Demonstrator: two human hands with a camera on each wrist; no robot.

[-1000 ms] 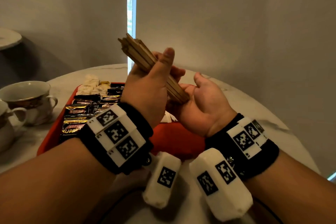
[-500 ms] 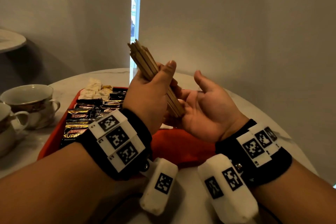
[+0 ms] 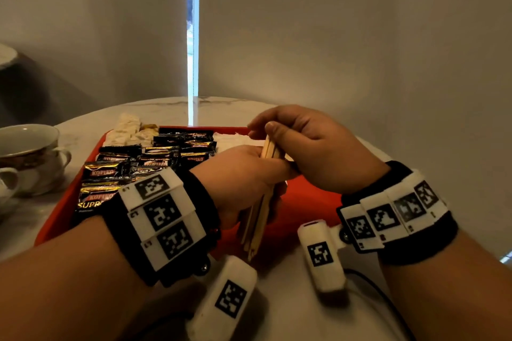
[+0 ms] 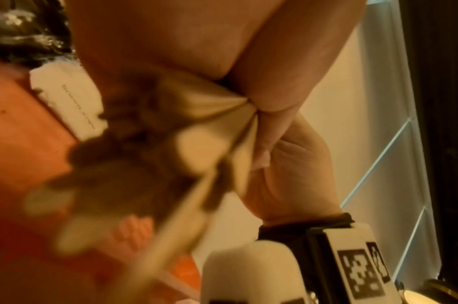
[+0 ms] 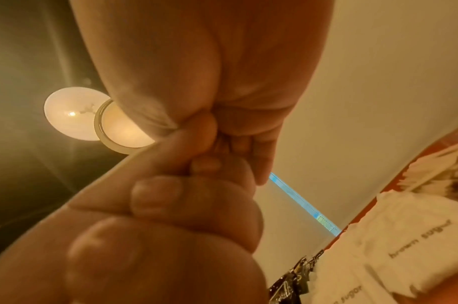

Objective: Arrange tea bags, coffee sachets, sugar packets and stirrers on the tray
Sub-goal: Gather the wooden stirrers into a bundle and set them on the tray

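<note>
Stirrers [image 3: 259, 210], bundled upright mid-frame over tray [image 3: 304, 202], gripped by left hand [image 3: 243, 174], right hand [image 3: 310, 147] pinching their tops; loose grip could let sticks slide out and scatter.

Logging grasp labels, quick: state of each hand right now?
Left hand: closed, gripping the bundle of wooden stirrers.
Right hand: closed, fingers pinching the top ends of the same stirrers.

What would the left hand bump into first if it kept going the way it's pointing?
Most likely the right hand, which is right in front of the left hand and pinches the top of the same stirrers. They already look close or touching; depth is hard to judge.
</note>
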